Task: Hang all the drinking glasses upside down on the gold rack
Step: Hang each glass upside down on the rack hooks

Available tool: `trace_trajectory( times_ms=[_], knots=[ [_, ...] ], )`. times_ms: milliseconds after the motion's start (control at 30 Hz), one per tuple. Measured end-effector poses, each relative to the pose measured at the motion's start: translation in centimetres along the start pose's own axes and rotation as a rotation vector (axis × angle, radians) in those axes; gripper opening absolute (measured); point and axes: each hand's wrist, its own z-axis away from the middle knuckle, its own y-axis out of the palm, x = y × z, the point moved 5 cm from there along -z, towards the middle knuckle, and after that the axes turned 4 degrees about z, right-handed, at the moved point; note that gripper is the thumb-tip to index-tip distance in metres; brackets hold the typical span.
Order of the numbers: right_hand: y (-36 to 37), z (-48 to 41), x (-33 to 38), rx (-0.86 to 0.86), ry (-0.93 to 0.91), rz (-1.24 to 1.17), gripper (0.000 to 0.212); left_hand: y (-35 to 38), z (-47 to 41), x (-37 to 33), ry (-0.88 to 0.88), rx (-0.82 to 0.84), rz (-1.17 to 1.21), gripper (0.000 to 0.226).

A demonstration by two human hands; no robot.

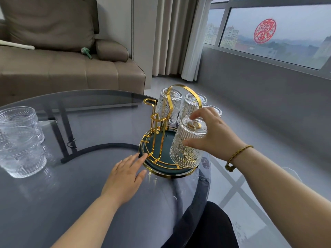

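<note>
The gold rack (159, 126) stands on a dark green round tray (157, 163) at the right edge of the glass table. Three embossed glasses hang upside down at its back: one (167, 104), a second (192, 106), and a third (215, 110) mostly hidden behind my right hand (213, 135). That hand grips a fourth upside-down glass (188, 142) sitting over a front prong. My left hand (125, 174) lies flat and open on the table, fingertips touching the tray's rim. Two upright glasses (21, 151) stand at the table's left edge, one behind the other.
The round smoked-glass table (86, 185) ends just right of the tray. A brown sofa (62, 68) stands behind the table. Curtains and a low windowsill wall are at the right, with grey floor between. My dark-clothed leg shows below the table edge.
</note>
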Motion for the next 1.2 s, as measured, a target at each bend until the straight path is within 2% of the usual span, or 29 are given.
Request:
trace_trajectory(
  times_ms=[400,567,767,933,1033,1200],
  knots=[
    [0.0,0.3,-0.1,-0.020,-0.001,0.059,0.050,0.0,0.0,0.0,0.000,-0.020,0.013,0.051],
    [-0.6,0.6,0.0,-0.057,0.006,0.064,0.043,-0.3,0.1,-0.1,0.000,-0.022,0.028,0.050],
    [-2.3,1.3,1.8,-0.291,-0.065,-0.078,0.018,-2.0,2.1,-0.5,-0.021,-0.153,0.173,0.041],
    [-1.0,1.0,5.1,-0.388,-0.192,-0.137,0.018,-5.0,6.1,3.3,-0.159,-0.319,0.212,0.030],
    [2.6,0.1,8.0,-0.316,-0.236,-0.204,0.027,-7.2,9.0,6.7,-0.265,-0.389,0.193,0.025],
    [11.6,-1.9,12.1,-0.050,-0.216,-0.346,0.038,-10.5,13.1,11.8,-0.413,-0.486,0.133,0.025]
  ],
)
